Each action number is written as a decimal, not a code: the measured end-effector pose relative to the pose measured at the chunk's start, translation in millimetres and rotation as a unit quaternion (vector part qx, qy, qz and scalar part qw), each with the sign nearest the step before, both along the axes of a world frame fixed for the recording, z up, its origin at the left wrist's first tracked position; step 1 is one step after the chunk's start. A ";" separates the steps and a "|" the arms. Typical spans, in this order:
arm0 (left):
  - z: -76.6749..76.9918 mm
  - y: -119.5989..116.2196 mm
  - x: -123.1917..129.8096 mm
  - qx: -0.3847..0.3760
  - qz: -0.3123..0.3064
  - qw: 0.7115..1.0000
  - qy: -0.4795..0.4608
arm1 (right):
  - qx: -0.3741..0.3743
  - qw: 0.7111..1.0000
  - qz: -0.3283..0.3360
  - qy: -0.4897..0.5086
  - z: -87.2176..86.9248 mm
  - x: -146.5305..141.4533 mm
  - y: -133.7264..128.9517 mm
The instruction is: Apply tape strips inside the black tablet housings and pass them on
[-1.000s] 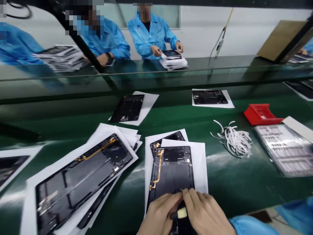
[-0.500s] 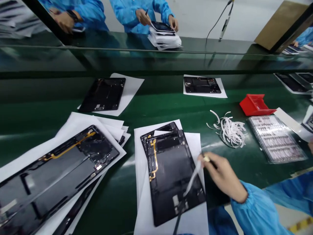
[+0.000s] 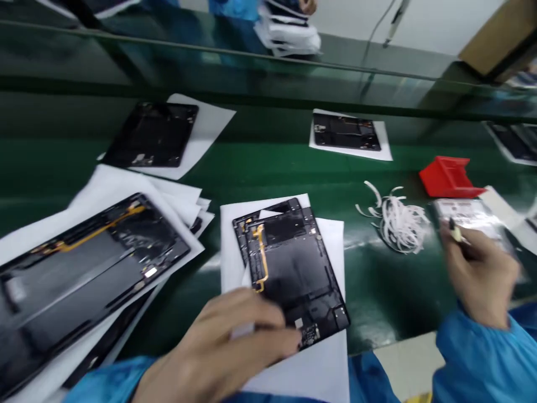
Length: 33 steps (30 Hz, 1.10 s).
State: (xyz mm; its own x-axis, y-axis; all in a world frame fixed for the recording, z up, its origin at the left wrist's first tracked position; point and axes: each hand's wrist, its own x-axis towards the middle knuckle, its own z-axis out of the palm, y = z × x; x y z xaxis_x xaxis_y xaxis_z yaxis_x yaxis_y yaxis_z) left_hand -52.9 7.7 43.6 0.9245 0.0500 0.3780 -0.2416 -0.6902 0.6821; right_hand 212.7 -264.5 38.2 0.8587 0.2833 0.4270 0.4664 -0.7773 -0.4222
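Across the lower left edge of an opened tablet (image 3: 293, 263) lies my left hand (image 3: 226, 341). Its thumb and fingers are somewhat blurred but look apart, the tips touching the tablet near its bottom connectors. The tablet shows a dark inside and an orange flex cable (image 3: 262, 257). It rests on white paper (image 3: 319, 364), partly over a second tablet (image 3: 241, 226). At the right, my right hand (image 3: 482, 268) is closed around a small tool (image 3: 455, 229) with a dark tip and a cream part. That hand is over a clear plastic tray (image 3: 465, 210) of small parts.
Curled white strips (image 3: 403, 224) lie beside a red bin (image 3: 451, 176). A large opened tablet (image 3: 96, 263) sits on stacked papers at left. Two more tablets, one left (image 3: 155, 134) and one right (image 3: 348, 131), lie farther back before a glass edge. A paper stack (image 3: 289, 33) stands beyond.
My right hand has moved right, from the tablet's edge to the clear tray. The white strip over the tablet is gone from there. My left hand has come into view over the tablet.
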 end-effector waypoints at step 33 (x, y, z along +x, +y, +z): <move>-94.2 -111.3 -20.1 0.179 0.248 0.950 0.068 | 0.113 0.784 0.449 0.413 -56.5 -49.8 154.1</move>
State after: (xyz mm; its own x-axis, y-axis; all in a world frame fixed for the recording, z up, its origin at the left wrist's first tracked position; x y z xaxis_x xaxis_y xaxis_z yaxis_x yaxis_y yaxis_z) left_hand -73.0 -103.6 -50.6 0.8624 0.3831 0.3311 0.2472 -0.8892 0.3849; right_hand 162.9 -110.4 -18.4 0.3668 0.9293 -0.0439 0.2765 -0.1540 -0.9486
